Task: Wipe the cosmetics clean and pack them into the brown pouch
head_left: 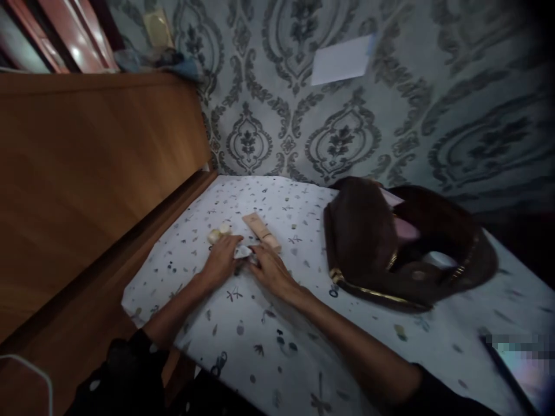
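Observation:
Both hands meet over the patterned white cloth on the table. Between them is a small white item (243, 252), too blurred to name. My left hand (222, 259) closes its fingers on the item's left side. From the right, my right hand (269, 268) pinches it with bent fingers. Just beyond my right hand lies a beige squeeze tube (259, 229), its cap end close to my knuckles. Two small round pale yellow and white things (219, 233) sit beyond my left hand.
An open dark brown handbag (364, 231) with gold zips stands on the right of the cloth (243, 335). A lit device screen (515, 370) is at the lower right. A wooden panel (95, 150) borders the left, and a patterned wall (286, 110) rises behind.

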{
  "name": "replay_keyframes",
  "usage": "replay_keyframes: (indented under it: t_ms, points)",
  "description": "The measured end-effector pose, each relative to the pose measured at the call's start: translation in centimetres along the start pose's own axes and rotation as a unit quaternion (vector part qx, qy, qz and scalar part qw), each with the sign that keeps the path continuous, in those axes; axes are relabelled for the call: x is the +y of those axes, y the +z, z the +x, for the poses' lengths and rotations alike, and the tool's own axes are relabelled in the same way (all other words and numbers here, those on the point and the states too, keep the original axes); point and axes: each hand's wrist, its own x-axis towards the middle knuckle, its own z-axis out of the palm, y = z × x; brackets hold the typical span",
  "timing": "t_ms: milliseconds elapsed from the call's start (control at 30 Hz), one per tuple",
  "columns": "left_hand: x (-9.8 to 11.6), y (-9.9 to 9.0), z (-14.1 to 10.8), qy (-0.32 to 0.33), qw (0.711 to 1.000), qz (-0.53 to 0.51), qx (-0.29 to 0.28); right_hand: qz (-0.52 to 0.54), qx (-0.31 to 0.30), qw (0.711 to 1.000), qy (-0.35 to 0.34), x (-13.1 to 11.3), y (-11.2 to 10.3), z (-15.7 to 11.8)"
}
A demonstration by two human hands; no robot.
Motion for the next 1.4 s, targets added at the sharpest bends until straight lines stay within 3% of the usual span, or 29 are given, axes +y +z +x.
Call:
replay_keyframes:
  t_ms: [100, 233, 400, 533, 700, 900, 1067, 1100, 1167, 1333, 1400]
  points:
    - [0.2, 0.7, -0.1, -0.001, 1.0, 0.01, -0.018, -0.047, 0.014, 0.998, 0.041, -0.3, 2.3, 2.2]
    - [0.2, 0.8, -0.1, -0.025, 0.998, 0.041, -0.045, -0.037, 0.055, 0.996, 0.051, 0.3, 3.7, 3.2]
    - [-0.2, 0.6, 0.1, -0.028, 0.997, 0.033, -0.063, 0.119, 0.054, 0.989, 0.075, 0.9, 3.2, 2.6]
    - [-0.6, 0.1, 0.1, -0.097, 0.983, -0.151, -0.035, 0.306, 0.04, 0.939, 0.15, -0.2, 2.6, 1.1]
    - [-0.7, 0.2, 0.4, -0.17, 0.932, -0.319, -0.012, 0.431, 0.031, 0.87, 0.236, -1.6, 2.1, -1.1]
    - [0.3, 0.3, 0.9, -0.259, 0.845, -0.468, -0.026, 0.523, 0.049, 0.811, 0.257, -1.9, 3.0, -2.5]
    - [1.8, 0.1, 0.9, -0.303, 0.728, -0.615, -0.02, 0.586, 0.081, 0.767, 0.249, -2.4, 3.5, -2.7]
    - [2.0, 0.2, 0.8, -0.303, 0.715, -0.63, -0.016, 0.592, 0.088, 0.762, 0.25, -2.5, 3.6, -2.8]
    - [2.4, 0.5, 0.5, -0.291, 0.727, -0.621, -0.025, 0.597, 0.096, 0.757, 0.248, -2.5, 3.7, -2.8]
    - [3.3, 1.1, -0.7, -0.18, 0.848, -0.49, -0.091, 0.609, 0.144, 0.738, 0.251, -2.0, 3.9, -2.7]
    - [3.6, 1.0, -0.9, -0.148, 0.876, -0.447, -0.102, 0.612, 0.162, 0.732, 0.251, -1.8, 4.0, -2.7]
